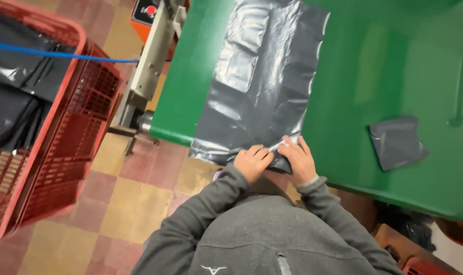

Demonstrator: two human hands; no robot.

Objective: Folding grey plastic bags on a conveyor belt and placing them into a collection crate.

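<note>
Where green table (394, 61) fills upper right of view, large grey plastic bag (262, 76) lies flat along its left part, near end hanging just over table edge. Red plastic crate (53, 153) stands on tiled floor at left, dark bags inside, well apart from table. Small folded grey bag piece (396, 141) lies alone on table at right. Left hand (253, 162) curled, pinching bag's near edge. Right hand (298, 162) beside it, fingers pressed on same edge; grip apparently closed, partly hidden.

Green table (394, 76) bears 2 grey plastic bags (262, 76).
</note>
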